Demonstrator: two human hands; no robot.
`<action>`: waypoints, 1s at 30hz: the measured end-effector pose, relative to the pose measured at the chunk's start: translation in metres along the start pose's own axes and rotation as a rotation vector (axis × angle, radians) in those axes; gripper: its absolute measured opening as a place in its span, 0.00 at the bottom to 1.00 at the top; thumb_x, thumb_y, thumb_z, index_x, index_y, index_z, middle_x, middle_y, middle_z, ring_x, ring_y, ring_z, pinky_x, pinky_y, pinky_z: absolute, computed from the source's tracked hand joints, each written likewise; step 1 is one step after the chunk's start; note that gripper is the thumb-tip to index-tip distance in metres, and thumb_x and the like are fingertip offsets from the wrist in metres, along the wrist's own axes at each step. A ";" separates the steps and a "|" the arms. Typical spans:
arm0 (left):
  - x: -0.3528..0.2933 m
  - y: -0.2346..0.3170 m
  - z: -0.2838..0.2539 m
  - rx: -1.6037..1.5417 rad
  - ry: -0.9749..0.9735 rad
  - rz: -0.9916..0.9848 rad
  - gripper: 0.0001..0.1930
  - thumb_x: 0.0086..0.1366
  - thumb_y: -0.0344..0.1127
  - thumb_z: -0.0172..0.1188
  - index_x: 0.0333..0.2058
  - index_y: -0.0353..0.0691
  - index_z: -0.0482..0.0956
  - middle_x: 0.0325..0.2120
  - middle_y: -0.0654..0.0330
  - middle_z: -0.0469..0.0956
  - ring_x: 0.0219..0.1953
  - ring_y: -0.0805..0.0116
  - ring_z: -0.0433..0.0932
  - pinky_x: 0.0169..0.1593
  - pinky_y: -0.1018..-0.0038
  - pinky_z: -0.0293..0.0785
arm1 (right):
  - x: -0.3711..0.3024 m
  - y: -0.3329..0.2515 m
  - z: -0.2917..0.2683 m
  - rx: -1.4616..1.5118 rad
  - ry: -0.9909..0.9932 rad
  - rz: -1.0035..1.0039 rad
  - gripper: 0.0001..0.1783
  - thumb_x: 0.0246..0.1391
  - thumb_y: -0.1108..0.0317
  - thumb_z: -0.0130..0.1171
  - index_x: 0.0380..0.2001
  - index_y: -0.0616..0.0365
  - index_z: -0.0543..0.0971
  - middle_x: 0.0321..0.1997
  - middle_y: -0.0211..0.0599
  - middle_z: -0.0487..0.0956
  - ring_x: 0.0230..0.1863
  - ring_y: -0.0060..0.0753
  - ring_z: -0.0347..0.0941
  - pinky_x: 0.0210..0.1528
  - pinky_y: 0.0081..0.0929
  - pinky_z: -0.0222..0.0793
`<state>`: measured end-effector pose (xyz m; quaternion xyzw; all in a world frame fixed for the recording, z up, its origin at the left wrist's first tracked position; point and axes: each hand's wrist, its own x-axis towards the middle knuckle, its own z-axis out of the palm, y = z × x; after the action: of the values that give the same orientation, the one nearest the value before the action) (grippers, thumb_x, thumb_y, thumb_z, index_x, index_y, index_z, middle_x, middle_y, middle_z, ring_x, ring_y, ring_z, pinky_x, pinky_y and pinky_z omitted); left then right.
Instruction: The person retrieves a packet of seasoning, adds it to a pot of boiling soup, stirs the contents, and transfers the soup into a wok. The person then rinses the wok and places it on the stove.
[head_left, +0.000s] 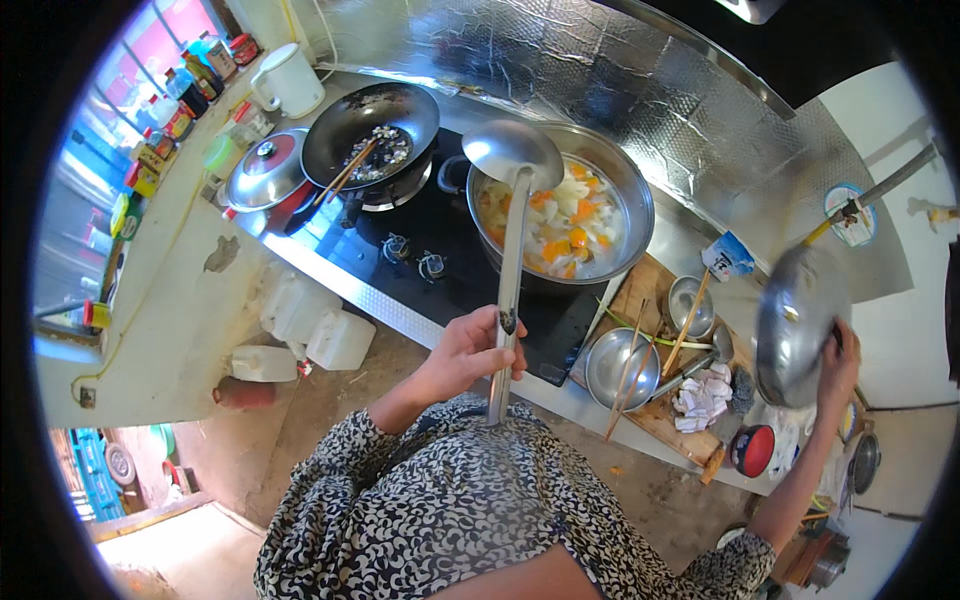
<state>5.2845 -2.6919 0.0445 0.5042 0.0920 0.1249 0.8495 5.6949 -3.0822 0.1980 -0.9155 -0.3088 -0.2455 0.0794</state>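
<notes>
My left hand (pixel 468 352) is closed round the handle of a long metal ladle (pixel 514 245). The ladle's bowl hangs over the left rim of a large steel pot (pixel 645 225). Inside the pot are orange and pale vegetable pieces (pixel 575 238) in liquid. Out to the right, my right hand (pixel 841 368) grips a round metal pot lid (pixel 795 325) by its dark knob. The lid is tilted almost on edge, slightly blurred, and apart from the pot.
Left on the black stove (pixel 400 225) sits a wok (pixel 340 110) with chopsticks and bits of food, beside a lidded red pan (pixel 268 172). A cutting board (pixel 640 285) bears metal bowls (pixel 621 370), chopsticks and a cloth (pixel 703 398). Bottles (pixel 187 92) line the windowsill.
</notes>
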 end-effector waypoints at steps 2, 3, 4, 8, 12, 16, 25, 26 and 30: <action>-0.009 0.012 -0.014 0.037 0.010 -0.012 0.15 0.62 0.31 0.60 0.46 0.36 0.70 0.30 0.56 0.80 0.32 0.68 0.81 0.38 0.73 0.77 | 0.026 -0.084 0.005 0.168 -0.056 -0.105 0.20 0.55 0.75 0.55 0.53 0.54 0.77 0.54 0.48 0.76 0.55 0.51 0.72 0.57 0.38 0.67; -0.015 0.015 -0.022 0.029 0.009 -0.009 0.15 0.62 0.30 0.60 0.47 0.36 0.70 0.30 0.56 0.80 0.32 0.69 0.81 0.39 0.73 0.77 | 0.039 -0.123 0.009 0.252 -0.103 -0.159 0.19 0.55 0.75 0.55 0.52 0.54 0.77 0.54 0.48 0.76 0.55 0.51 0.72 0.57 0.37 0.67; -0.016 0.015 -0.022 0.012 -0.002 -0.004 0.15 0.62 0.28 0.60 0.47 0.36 0.70 0.31 0.56 0.80 0.33 0.69 0.80 0.39 0.73 0.77 | 0.049 -0.148 0.010 0.211 -0.048 -0.260 0.19 0.54 0.75 0.56 0.51 0.54 0.78 0.54 0.47 0.76 0.54 0.50 0.73 0.56 0.37 0.68; -0.032 0.020 -0.051 0.033 -0.006 0.017 0.15 0.62 0.30 0.61 0.47 0.36 0.70 0.31 0.57 0.81 0.32 0.72 0.80 0.38 0.76 0.76 | 0.076 -0.248 0.045 0.320 -0.040 -0.445 0.18 0.52 0.74 0.59 0.48 0.53 0.80 0.51 0.47 0.77 0.51 0.52 0.74 0.53 0.38 0.70; -0.050 0.028 -0.066 0.040 0.027 0.019 0.16 0.63 0.31 0.60 0.47 0.36 0.69 0.30 0.58 0.80 0.32 0.73 0.80 0.37 0.77 0.75 | 0.096 -0.289 0.059 0.390 -0.053 -0.530 0.18 0.53 0.73 0.58 0.49 0.52 0.79 0.51 0.46 0.77 0.50 0.50 0.75 0.52 0.37 0.71; -0.063 0.029 -0.086 0.060 0.049 0.019 0.16 0.62 0.31 0.61 0.47 0.36 0.70 0.30 0.59 0.80 0.33 0.73 0.80 0.39 0.76 0.76 | 0.114 -0.275 0.070 0.694 -0.206 -0.295 0.18 0.57 0.74 0.55 0.52 0.55 0.77 0.51 0.40 0.78 0.50 0.36 0.75 0.51 0.31 0.71; -0.055 0.026 -0.086 0.062 0.008 -0.013 0.17 0.61 0.34 0.63 0.46 0.36 0.71 0.30 0.58 0.80 0.33 0.72 0.80 0.40 0.75 0.77 | 0.123 -0.183 0.066 1.025 -0.267 0.054 0.19 0.61 0.71 0.55 0.55 0.62 0.74 0.50 0.35 0.78 0.49 0.23 0.74 0.52 0.21 0.69; -0.052 0.025 -0.084 0.049 -0.007 -0.009 0.17 0.61 0.34 0.63 0.46 0.36 0.71 0.29 0.58 0.81 0.32 0.72 0.80 0.40 0.75 0.77 | 0.124 -0.177 0.067 1.031 -0.280 0.072 0.18 0.62 0.70 0.55 0.55 0.62 0.75 0.50 0.34 0.78 0.49 0.22 0.73 0.51 0.20 0.69; -0.049 0.023 -0.086 0.058 -0.029 0.003 0.17 0.61 0.36 0.64 0.45 0.36 0.71 0.29 0.58 0.81 0.32 0.72 0.80 0.39 0.75 0.77 | 0.125 -0.227 0.059 0.895 -0.240 -0.033 0.17 0.62 0.69 0.54 0.54 0.59 0.76 0.48 0.31 0.79 0.45 0.21 0.74 0.49 0.23 0.70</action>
<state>5.2109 -2.6245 0.0260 0.5307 0.0827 0.1164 0.8355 5.6676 -2.8179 0.2074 -0.8080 -0.4059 0.0186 0.4266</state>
